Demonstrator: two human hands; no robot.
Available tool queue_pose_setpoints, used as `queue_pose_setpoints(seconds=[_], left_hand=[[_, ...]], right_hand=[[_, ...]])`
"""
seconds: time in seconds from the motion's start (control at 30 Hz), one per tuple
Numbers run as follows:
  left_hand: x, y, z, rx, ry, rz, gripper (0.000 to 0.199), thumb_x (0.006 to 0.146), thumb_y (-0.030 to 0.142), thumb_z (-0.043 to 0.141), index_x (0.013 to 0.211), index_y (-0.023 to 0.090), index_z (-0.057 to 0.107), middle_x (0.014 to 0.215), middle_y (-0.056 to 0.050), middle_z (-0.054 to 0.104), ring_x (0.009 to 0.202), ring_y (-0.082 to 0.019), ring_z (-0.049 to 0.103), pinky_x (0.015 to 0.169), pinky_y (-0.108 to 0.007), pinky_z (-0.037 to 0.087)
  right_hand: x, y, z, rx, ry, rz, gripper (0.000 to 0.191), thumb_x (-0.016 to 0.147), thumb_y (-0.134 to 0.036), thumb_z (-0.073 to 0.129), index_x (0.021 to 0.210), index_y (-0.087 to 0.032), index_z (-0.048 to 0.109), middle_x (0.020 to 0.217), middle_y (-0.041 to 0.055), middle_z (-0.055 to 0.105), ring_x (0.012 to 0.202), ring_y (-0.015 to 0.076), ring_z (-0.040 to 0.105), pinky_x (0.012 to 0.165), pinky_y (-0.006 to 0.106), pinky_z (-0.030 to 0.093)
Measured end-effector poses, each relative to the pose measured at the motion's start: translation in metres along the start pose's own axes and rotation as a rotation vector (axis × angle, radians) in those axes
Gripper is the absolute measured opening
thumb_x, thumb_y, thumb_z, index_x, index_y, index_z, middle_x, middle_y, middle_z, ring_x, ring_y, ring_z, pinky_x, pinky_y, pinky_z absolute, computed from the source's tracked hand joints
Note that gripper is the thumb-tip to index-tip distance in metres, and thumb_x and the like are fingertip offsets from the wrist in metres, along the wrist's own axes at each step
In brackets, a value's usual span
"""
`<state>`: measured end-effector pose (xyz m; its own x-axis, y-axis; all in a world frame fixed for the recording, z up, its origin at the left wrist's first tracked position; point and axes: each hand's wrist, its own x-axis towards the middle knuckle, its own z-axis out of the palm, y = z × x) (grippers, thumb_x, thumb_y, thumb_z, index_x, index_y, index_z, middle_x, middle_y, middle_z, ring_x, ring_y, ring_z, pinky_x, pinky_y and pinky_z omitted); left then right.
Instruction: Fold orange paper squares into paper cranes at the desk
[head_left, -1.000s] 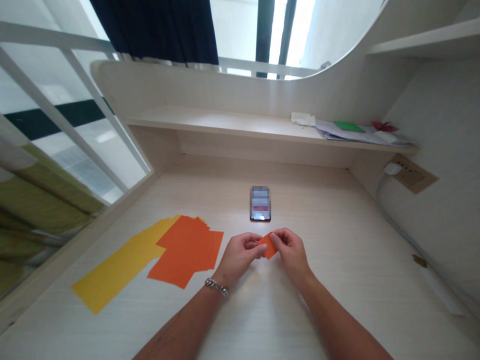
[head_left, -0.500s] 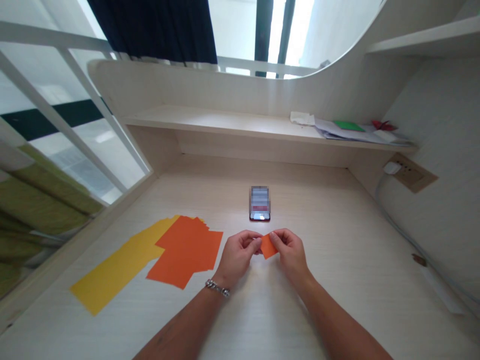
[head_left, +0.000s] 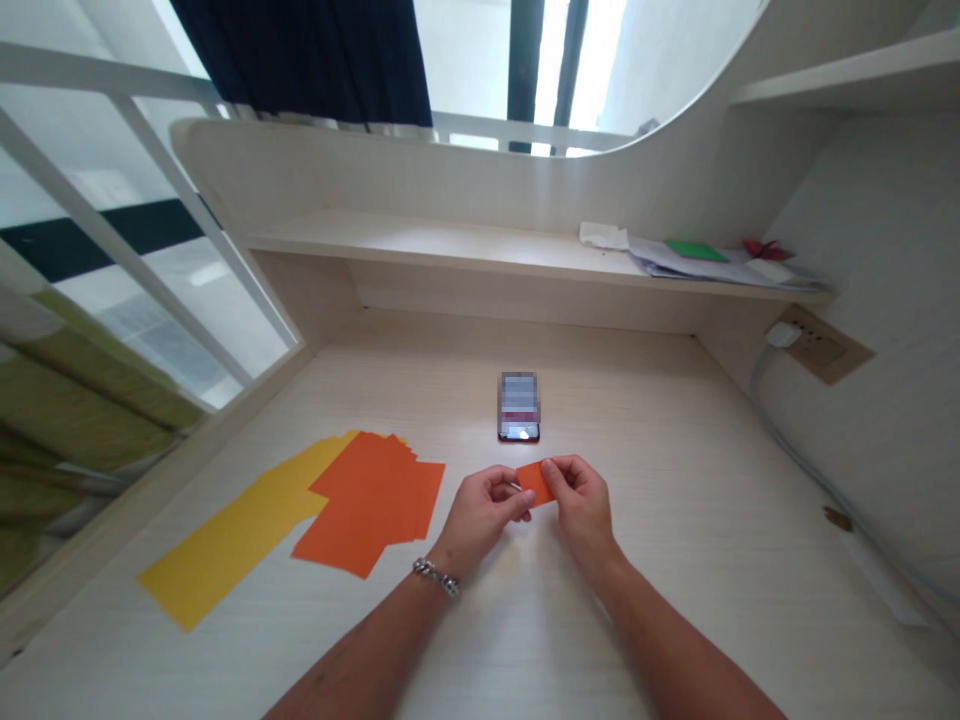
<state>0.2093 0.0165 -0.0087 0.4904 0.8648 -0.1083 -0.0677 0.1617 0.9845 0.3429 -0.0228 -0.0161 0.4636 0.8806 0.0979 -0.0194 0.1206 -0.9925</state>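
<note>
A small orange piece of paper [head_left: 534, 482] is held above the desk between my two hands. My left hand [head_left: 487, 508] pinches its lower left side, the thumb lying on the front and the fingers behind. On the right side, my right hand [head_left: 583, 492] grips the same paper between thumb and fingers. Just beyond the hands lies a phone [head_left: 519, 406] with its screen lit and blurred. To the left of my left hand are overlapping orange paper sheets [head_left: 382, 505], which partly cover fanned yellow paper sheets [head_left: 232, 530].
A raised shelf [head_left: 420, 240] crosses the back of the desk, bearing papers, a green sheet [head_left: 696, 250] and a red folded paper piece [head_left: 766, 250]. At right, a cable [head_left: 795, 455] runs from a wall socket [head_left: 821, 345]. A white railing [head_left: 180, 190] borders the left.
The small orange paper has turned between my fingers. My left thumb has shifted slightly right and down along its lower edge, while my right hand keeps nearly the same place.
</note>
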Motion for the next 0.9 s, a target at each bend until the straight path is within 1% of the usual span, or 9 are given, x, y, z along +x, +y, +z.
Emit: queue_pose_setpoints(seconds=[0.17,0.27,0.37,0.43,0.53,0.6,0.7,0.8,0.9], left_hand=[[0.0023,-0.0034,-0.0027,-0.082,0.009,-0.043,0.024,0.071,0.034,0.069,0.072,0.013,0.057,0.06,-0.004,0.065,0.057,-0.015,0.063,0.056,-0.024,0.047],[0.0029,-0.0045,-0.0036,-0.091,0.026,-0.048,0.025,0.071,0.035,0.07,0.072,0.013,0.059,0.063,-0.003,0.064,0.058,-0.015,0.062,0.057,-0.024,0.047],[0.003,-0.0031,-0.0043,-0.069,0.033,0.01,0.025,0.072,0.037,0.068,0.076,0.013,0.062,0.066,-0.003,0.064,0.06,-0.013,0.06,0.058,-0.023,0.047],[0.0031,-0.0018,-0.0046,-0.058,0.041,0.054,0.024,0.074,0.037,0.067,0.074,0.013,0.063,0.066,-0.002,0.063,0.06,-0.012,0.058,0.058,-0.023,0.047],[0.0034,-0.0007,-0.0039,-0.031,0.06,0.066,0.024,0.074,0.036,0.066,0.071,0.013,0.063,0.064,-0.002,0.062,0.058,-0.011,0.056,0.057,-0.022,0.046],[0.0031,-0.0006,-0.0029,-0.014,0.043,0.039,0.023,0.074,0.035,0.067,0.074,0.013,0.063,0.064,-0.002,0.063,0.058,-0.012,0.057,0.056,-0.022,0.045],[0.0018,-0.0012,-0.0014,0.018,-0.016,0.008,0.021,0.071,0.031,0.07,0.079,0.012,0.063,0.064,-0.004,0.065,0.058,-0.013,0.058,0.056,-0.022,0.045],[0.0005,-0.0021,-0.0013,0.034,-0.018,0.015,0.019,0.07,0.027,0.07,0.078,0.012,0.062,0.062,-0.004,0.065,0.057,-0.013,0.058,0.057,-0.023,0.045],[-0.0002,-0.0027,-0.0021,0.038,-0.041,0.007,0.018,0.07,0.025,0.07,0.079,0.011,0.063,0.064,-0.005,0.066,0.059,-0.013,0.059,0.058,-0.024,0.045]], right_hand=[[0.0006,0.0023,0.0002,0.037,-0.02,0.013,0.025,0.078,-0.041,0.062,0.077,-0.016,0.062,0.071,0.0035,0.064,0.065,0.0163,0.056,0.061,0.028,0.046],[0.0016,0.0046,0.0004,0.029,-0.018,0.014,0.025,0.076,-0.041,0.064,0.075,-0.016,0.063,0.069,0.0032,0.063,0.064,0.0161,0.055,0.06,0.028,0.045],[0.002,0.0051,0.0004,0.037,-0.029,0.023,0.026,0.075,-0.041,0.065,0.075,-0.016,0.063,0.069,0.0031,0.063,0.064,0.0159,0.055,0.06,0.028,0.045],[0.002,0.0044,0.0003,0.059,-0.05,0.048,0.024,0.075,-0.04,0.065,0.074,-0.016,0.063,0.069,0.0027,0.063,0.064,0.0155,0.054,0.06,0.027,0.044],[0.0024,0.0027,-0.0007,0.099,-0.063,0.073,0.021,0.075,-0.037,0.065,0.072,-0.016,0.064,0.069,0.0018,0.063,0.063,0.0148,0.054,0.06,0.026,0.043],[0.0031,0.0015,-0.0018,0.114,-0.06,0.075,0.02,0.075,-0.036,0.065,0.072,-0.016,0.064,0.067,0.0013,0.063,0.062,0.0145,0.054,0.06,0.026,0.043],[0.0045,0.0003,-0.0036,0.125,-0.077,0.093,0.02,0.074,-0.035,0.065,0.071,-0.016,0.064,0.066,0.0012,0.063,0.06,0.0143,0.054,0.057,0.026,0.042],[0.0063,0.0002,-0.0049,0.126,-0.118,0.128,0.02,0.073,-0.036,0.066,0.072,-0.016,0.065,0.066,0.0015,0.064,0.06,0.0149,0.056,0.058,0.026,0.043],[0.0082,0.0016,-0.0063,0.079,-0.126,0.134,0.02,0.071,-0.036,0.068,0.072,-0.016,0.065,0.066,0.0019,0.065,0.06,0.0154,0.057,0.058,0.027,0.044]])
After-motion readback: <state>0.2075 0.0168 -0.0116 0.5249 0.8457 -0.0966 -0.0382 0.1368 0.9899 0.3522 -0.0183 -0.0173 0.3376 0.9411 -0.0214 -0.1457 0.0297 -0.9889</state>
